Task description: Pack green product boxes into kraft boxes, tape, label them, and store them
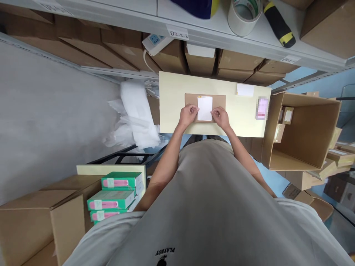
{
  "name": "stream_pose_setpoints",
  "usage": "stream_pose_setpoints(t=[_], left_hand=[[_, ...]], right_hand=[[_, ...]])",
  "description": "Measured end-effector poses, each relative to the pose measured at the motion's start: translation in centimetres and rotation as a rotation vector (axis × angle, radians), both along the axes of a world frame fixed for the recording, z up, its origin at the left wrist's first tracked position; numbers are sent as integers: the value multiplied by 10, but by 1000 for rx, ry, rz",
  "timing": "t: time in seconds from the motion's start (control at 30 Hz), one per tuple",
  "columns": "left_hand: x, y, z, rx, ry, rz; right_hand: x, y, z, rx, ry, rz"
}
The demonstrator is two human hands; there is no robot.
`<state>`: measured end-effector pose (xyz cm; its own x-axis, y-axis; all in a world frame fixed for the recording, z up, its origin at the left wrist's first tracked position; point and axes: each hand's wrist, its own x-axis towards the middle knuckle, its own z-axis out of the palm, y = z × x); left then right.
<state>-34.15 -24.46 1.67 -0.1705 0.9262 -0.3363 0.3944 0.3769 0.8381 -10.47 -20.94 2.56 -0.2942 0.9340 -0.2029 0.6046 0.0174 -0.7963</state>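
A white label point(205, 108) lies upright in view over the middle of a flat brown cardboard box point(191, 98) on the pale yellow table point(172, 92). My left hand point(189, 112) pinches the label's left edge between thumb and fingers. At the opposite edge, my right hand point(220, 115) pinches it the same way. Whether the label's underside touches the cardboard cannot be made out. To the right on the table are a small white stack of labels point(245, 89) and a blurred pink item point(262, 108).
A large open carton point(302, 129) with small boxes inside stands right of the table. White foam wrap point(138, 111) is at the left. Green boxes point(119, 199) are stacked lower left. A shelf overhead holds a tape roll point(244, 16) and a black-yellow cutter point(279, 25).
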Motion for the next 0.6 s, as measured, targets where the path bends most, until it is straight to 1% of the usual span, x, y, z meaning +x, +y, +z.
stream_pose_setpoints(t=[0.4, 0.6], left_hand=[[4, -1, 10, -1, 24, 26], [6, -1, 11, -5, 25, 36]], right_hand=[[-3, -1, 7, -22, -36, -8], [-3, -2, 7, -12, -53, -3]])
